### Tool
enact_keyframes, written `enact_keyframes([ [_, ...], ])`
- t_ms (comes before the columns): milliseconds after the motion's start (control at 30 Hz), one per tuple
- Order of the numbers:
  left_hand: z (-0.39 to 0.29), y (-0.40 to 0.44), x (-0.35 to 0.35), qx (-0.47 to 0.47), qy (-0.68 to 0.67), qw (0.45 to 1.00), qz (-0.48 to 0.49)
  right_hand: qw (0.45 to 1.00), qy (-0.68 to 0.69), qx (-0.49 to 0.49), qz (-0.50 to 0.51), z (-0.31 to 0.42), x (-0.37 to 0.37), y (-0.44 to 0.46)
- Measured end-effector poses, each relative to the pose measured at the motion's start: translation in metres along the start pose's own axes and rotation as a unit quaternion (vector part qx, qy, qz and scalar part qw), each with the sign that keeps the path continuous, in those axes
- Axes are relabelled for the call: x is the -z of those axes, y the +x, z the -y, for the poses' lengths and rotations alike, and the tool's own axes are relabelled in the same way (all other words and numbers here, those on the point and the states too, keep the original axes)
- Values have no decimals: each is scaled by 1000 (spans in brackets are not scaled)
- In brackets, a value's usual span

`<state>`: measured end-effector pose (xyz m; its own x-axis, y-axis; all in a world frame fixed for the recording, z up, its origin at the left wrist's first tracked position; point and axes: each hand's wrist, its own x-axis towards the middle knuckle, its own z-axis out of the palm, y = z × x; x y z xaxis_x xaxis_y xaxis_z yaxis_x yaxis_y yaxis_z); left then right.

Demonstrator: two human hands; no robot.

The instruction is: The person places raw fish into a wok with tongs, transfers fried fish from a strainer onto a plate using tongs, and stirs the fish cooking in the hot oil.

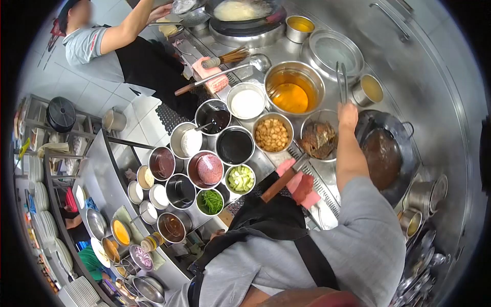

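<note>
My right hand [348, 115] is closed around metal tongs [343, 84], whose two arms point away from me, slightly apart with nothing visible between them. Left of that hand, dark browned fish [319, 142] lies in a metal bowl [332, 113]. A wok [381, 158] with brown liquid sits to the right of my forearm. Only a small part of my left hand [218, 234] shows by my left side, its fingers mostly hidden by my apron. A wooden-handled tool [279, 187] rests across pink and red cloths [307, 192] in front of me.
Ahead stand a pot of orange liquid [294, 97], a lidded pot [335, 51] and a small pot [368, 90]. Several metal containers are to the left, including cubed pieces [272, 134] and green vegetables [209, 201]. A co-worker [128, 56] stands at another wok [248, 33].
</note>
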<state>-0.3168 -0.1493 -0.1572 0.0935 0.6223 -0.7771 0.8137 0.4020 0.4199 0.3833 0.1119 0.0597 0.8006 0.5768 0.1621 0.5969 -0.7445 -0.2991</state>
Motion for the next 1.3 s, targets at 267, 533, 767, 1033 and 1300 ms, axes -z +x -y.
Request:
enact_keyframes([
  [267, 55, 10, 20, -69, 113, 990, 47, 996, 43, -69, 43, -8, 74, -101],
  [533, 109, 14, 22, -94, 227, 966, 76, 991, 129, -5, -40, -133, 68, -317],
  [767, 80, 24, 6, -122, 325, 933, 91, 974, 76, -108, 184, -265, 162, -461],
  [1033, 23, 90, -49, -270, 358, 881, 149, 915, 96, -239, 311, -300, 195, -445],
  [1300, -250, -146, -108, -220, -187, 873, 392, 830, 451, -55, 323, -276, 174, -466],
])
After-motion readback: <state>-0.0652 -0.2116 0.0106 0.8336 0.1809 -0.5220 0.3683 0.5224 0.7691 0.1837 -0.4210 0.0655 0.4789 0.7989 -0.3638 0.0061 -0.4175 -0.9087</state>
